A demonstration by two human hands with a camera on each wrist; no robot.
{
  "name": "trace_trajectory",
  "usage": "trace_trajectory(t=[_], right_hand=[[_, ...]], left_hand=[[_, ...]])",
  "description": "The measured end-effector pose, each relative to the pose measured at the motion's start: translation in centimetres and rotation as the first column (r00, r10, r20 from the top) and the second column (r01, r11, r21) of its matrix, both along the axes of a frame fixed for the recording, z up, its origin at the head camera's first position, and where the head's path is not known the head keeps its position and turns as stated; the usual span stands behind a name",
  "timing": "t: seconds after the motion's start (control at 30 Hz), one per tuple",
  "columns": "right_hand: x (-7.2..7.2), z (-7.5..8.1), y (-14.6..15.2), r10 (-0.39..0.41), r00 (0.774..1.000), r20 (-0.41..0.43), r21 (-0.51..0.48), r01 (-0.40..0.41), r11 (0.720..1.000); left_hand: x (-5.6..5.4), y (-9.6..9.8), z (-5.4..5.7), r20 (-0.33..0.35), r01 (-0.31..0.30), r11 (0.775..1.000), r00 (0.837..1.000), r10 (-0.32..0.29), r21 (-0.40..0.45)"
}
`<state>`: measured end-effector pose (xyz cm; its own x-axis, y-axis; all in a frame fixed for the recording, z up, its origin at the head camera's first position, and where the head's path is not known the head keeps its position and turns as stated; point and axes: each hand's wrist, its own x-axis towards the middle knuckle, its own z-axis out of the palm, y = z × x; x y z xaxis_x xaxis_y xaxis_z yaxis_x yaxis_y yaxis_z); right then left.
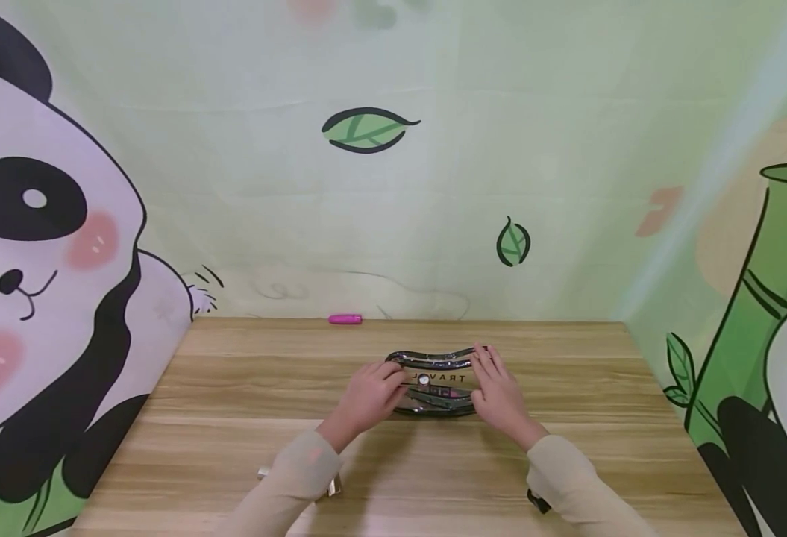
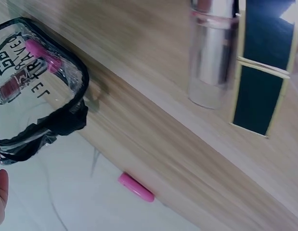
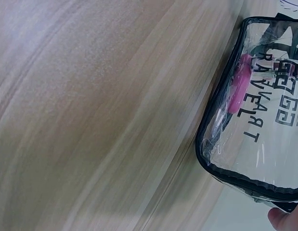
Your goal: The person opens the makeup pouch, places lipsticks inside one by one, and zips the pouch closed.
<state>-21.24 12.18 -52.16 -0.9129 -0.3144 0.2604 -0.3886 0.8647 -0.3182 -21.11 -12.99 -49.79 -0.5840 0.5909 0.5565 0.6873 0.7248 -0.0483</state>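
A clear zip pouch (image 1: 441,405) with black trim and TRAVEL lettering stands on the table between both hands. My left hand (image 1: 368,394) holds its left end with bent fingers. My right hand (image 1: 500,391) grips the right end, fingers over the top and thumb lower down. Through the clear wall (image 3: 274,159) a pink tube (image 3: 241,84) shows inside, and a small dark red container (image 2: 10,90) appears in the left wrist view. Only a fingertip or two of each hand shows in the wrist views.
Another pink tube (image 1: 345,319) lies at the table's back edge. Near the left forearm are a clear-based tube (image 2: 211,67) and a black, gold-edged case (image 2: 259,96). A small black object (image 1: 538,501) sits beneath the right sleeve. A printed panda backdrop (image 1: 366,224) stands behind the table.
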Motion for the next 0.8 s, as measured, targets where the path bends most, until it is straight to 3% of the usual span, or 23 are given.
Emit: trace_trajectory(t=[0.33, 0.8], right_hand=[[0.1, 0.1, 0.0, 0.004, 1.000, 0.015, -0.008, -0.004, 1.000], [0.0, 0.1, 0.0, 0.008, 1.000, 0.002, 0.001, -0.008, 1.000]], left_hand=[[0.4, -2.0, -0.2, 0.006, 0.011, 1.000, 1.000, -0.011, -0.009], [1.2, -4.8, -0.3, 0.128, -0.041, 0.995, 0.990, 0.053, -0.095]])
